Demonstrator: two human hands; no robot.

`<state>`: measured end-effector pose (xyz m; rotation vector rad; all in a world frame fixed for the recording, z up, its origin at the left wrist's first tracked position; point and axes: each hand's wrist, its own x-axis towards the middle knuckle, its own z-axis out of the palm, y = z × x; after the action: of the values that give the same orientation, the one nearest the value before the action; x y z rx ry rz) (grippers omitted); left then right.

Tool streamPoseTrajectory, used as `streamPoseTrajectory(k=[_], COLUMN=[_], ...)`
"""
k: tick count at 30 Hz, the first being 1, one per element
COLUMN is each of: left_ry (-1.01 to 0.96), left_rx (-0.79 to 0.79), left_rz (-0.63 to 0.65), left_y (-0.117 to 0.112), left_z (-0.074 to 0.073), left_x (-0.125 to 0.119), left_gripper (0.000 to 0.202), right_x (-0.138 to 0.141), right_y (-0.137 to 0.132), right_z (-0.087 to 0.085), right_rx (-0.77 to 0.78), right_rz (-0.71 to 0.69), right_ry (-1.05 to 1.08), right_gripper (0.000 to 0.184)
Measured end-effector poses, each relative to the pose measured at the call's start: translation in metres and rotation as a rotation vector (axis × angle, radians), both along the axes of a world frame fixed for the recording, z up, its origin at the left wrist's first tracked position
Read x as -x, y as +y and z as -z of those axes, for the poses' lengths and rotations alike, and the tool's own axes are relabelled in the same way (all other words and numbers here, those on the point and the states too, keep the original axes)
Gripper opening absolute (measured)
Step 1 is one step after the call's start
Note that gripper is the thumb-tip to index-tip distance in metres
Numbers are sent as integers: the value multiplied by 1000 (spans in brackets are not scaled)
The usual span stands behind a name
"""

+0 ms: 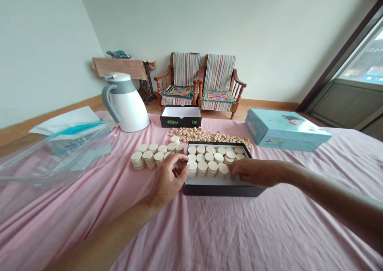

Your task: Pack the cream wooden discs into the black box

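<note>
Inside an open black box with a white interior, several stacks of pale round wooden discs stand in rows. My left hand is at the box's left wall, thumb and forefinger bent against its edge. My right hand reaches into the box's right side, by the end of the front row. Its fingers are closed and point down; what they hold, if anything, is hidden. Left of the box stand more disc stacks on the pink cloth, partly behind my left hand.
Small wooden pieces lie heaped behind the box. Farther back is another open black box. A light-blue box sits at right. At left are a white jug and clear plastic bags. Two chairs stand beyond.
</note>
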<state>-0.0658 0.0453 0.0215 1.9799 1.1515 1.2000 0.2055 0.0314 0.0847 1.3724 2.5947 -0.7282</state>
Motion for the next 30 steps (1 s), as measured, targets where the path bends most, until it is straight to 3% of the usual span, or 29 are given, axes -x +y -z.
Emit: streamPoseTrajectory(k=[4, 15, 19, 24, 30], left_ry=[-2, 29, 7, -143, -313], left_rx=[-6, -26, -20, -31, -49], left_rz=[4, -12, -30, -119, -162], left_y=[0, 1, 0, -2, 0], left_z=[0, 1, 0, -8, -14], left_x=[0, 1, 1, 4, 9], left_gripper=[16, 17, 20, 21, 25], right_x=[5, 20, 27, 49, 73], right_y=[1, -6, -8, -4, 5], right_z=[-3, -12, -17, -8, 5], right_rx=[63, 11, 42, 181, 221], right_rz=[-10, 30, 9, -19, -19], right_ry=[-63, -96, 48, 328, 393], right_gripper=[33, 38, 35, 35, 35])
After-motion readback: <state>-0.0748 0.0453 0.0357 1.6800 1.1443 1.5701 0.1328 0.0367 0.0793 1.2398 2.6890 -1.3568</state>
